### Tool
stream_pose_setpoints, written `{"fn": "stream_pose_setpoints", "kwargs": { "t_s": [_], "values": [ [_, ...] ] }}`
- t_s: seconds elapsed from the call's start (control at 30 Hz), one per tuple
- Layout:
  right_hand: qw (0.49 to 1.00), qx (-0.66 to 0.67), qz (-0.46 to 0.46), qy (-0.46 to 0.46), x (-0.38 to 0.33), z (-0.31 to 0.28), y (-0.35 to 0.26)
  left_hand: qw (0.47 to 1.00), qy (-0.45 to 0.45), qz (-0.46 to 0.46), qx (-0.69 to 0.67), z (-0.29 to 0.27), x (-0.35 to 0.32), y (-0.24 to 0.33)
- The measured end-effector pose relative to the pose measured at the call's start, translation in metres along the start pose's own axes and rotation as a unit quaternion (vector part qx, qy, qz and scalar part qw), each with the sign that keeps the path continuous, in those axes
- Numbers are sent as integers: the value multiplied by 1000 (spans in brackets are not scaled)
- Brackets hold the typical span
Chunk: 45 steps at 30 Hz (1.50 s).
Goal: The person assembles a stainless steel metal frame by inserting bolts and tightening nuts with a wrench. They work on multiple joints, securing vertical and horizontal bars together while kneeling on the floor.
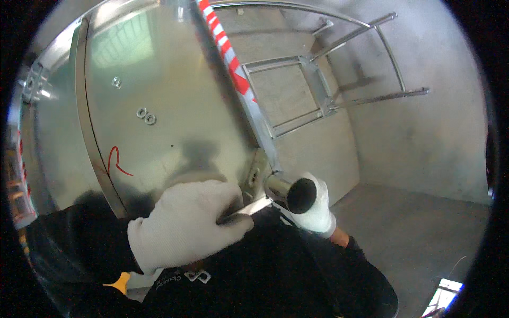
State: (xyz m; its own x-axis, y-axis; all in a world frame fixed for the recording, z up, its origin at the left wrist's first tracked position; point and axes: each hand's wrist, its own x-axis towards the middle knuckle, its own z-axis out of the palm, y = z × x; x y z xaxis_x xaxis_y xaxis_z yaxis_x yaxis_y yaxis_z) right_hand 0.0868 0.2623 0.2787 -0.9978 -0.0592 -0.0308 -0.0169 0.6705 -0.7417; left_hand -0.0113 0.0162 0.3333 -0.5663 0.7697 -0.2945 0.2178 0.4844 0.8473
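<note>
My left hand [185, 225], in a white knit glove, is closed over a flat metal bar [255, 205], pinching it between thumb and fingers. The bar's far end reaches a bracket [254, 172] with a bolt hole at the panel's edge. Just right of it, a short shiny metal tube [280, 185] points its dark round end toward me. My right hand [321, 212], also gloved in white, curls around the tube's far right side; its fingertips are mostly hidden behind the tube.
A large shiny sheet-metal panel [175, 90] spans the left, carrying a nut [116, 82], two metal rings [146, 116] and a red mark. Red-and-white striped tape [228, 53] runs along its edge. Beyond stands a tubular metal frame [318, 79] by a grey wall [413, 143].
</note>
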Motion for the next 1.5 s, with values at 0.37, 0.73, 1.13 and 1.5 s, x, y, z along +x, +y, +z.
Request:
{"fn": "stream_pose_setpoints", "kwargs": {
  "t_s": [0.37,0.73,1.13,1.5],
  "values": [
    [977,190,-89,16,21,-3,10,994,26,-90,51,3,15,17],
    [968,220,-111,-42,28,-1,12,989,49,-141,-15,18,24,43],
    [977,37,-206,-45,41,-12,13,983,41,-154,-88,16,19,36],
    [951,56,-263,151,17,20,23,989,41,-118,-77,14,14,25]
  ]
}}
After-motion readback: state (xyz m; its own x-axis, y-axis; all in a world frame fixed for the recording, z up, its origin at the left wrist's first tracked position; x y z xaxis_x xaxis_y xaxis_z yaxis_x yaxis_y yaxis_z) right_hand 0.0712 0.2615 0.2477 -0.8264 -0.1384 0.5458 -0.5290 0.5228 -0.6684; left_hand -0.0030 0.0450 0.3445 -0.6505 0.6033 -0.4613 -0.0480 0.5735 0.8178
